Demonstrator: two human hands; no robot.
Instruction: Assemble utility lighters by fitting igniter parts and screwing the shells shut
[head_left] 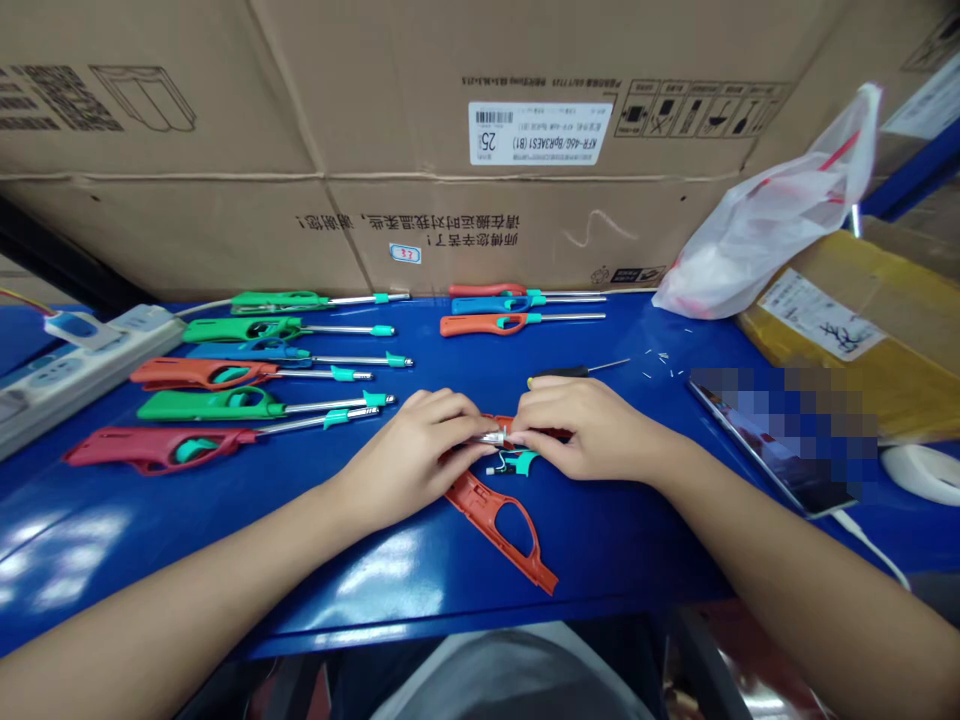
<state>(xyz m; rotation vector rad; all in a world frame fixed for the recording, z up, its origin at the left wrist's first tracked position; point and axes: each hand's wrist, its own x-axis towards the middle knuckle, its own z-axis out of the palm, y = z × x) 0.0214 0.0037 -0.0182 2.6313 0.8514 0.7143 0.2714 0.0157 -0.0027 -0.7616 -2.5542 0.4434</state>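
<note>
My left hand (424, 450) pinches a small silvery cylindrical part (492, 438) between thumb and fingers. Closed at the part's other end, my right hand (592, 428) has its thumb and fingertips on it; the fingers partly hide it. Just below lies a teal trigger piece (522, 462) with thin wires and a small dark part. One orange half-shell of a utility lighter (504, 522), with an open trigger loop, rests on the table near my left fingers. More orange casing shows behind my fingertips, mostly covered.
Several long-nosed lighters (217, 404) lie in a row at left, beside a white power strip (90, 350). Others (487, 325) lie at the back. A screwdriver (570, 372), scattered screws (660, 365), a phone (780, 450) and a plastic bag (765, 220) are at right.
</note>
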